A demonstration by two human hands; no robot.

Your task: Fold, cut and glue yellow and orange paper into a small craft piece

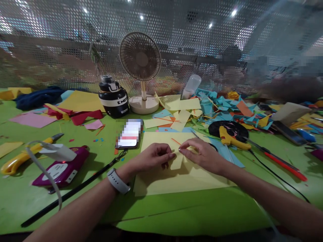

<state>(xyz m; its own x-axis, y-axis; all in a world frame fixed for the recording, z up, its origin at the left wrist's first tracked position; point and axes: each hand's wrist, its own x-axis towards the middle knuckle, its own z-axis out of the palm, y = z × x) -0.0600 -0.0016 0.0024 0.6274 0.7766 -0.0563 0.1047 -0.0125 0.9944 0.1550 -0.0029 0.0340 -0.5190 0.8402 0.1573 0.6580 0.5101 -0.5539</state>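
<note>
My left hand [155,158], with a pale watch strap on its wrist, is closed in a pinch. Between its fingertips and those of my right hand [202,154] is a small piece of pale yellow paper [178,162], partly hidden by the fingers. My right thumb and forefinger are pinched together at its upper edge. Both hands are over a large pale yellow sheet [161,186] lying flat on the green table. A thin orange strip [176,141] shows just beyond the fingertips. Dark scissors, partly covered by my right hand, lie behind it.
To the left are a phone [130,133], a purple power bank [64,168], yellow-handled cutters [24,158] and a black strap [83,185]. A bottle [113,97] and fan [141,60] stand behind. Rightward are a yellow glue gun [230,141], a red-handled tool [285,166] and paper scraps [214,101].
</note>
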